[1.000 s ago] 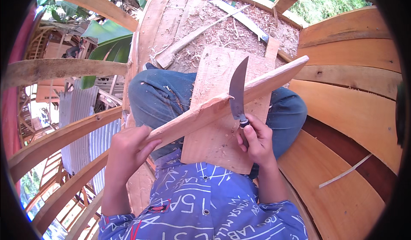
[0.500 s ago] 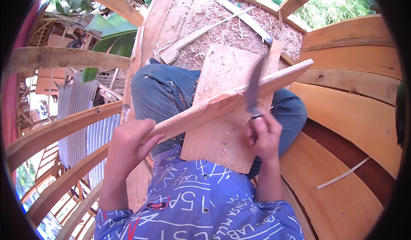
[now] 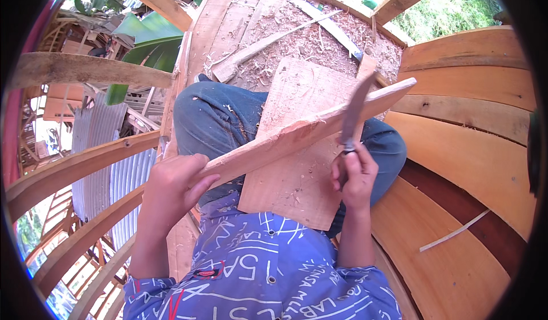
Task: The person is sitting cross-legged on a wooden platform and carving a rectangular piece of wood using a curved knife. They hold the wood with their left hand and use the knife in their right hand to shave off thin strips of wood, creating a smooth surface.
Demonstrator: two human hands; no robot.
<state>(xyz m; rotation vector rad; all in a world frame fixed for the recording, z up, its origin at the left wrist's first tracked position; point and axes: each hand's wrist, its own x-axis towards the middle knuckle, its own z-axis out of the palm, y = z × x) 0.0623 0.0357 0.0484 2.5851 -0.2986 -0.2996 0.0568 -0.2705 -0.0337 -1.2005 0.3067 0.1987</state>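
Observation:
My left hand (image 3: 178, 184) is closed round the near left end of a long, roughly shaped wooden plank (image 3: 268, 148). The plank slants up to the right across my lap, its far end past my right knee. In my right hand (image 3: 357, 178) is a large knife (image 3: 355, 113), its dark handle in my fist and its broad blade pointing up. The blade stands in front of the plank's right part; whether it touches the wood I cannot tell. Beneath the plank a wide flat board (image 3: 285, 197) lies over my crossed legs.
Wood shavings cover the floor (image 3: 268, 23) ahead. A saw (image 3: 328, 26) and a tapered wooden piece (image 3: 251, 51) lie there. Orange plank walling (image 3: 456, 143) rises on the right, with a thin strip (image 3: 455, 230) on it. Wooden rails (image 3: 91, 71) run along the left, with corrugated metal sheets (image 3: 97, 149) beyond.
My right hand and the knife have shifted slightly to the right along the plank. The left hand keeps its grip, and the plank has hardly moved.

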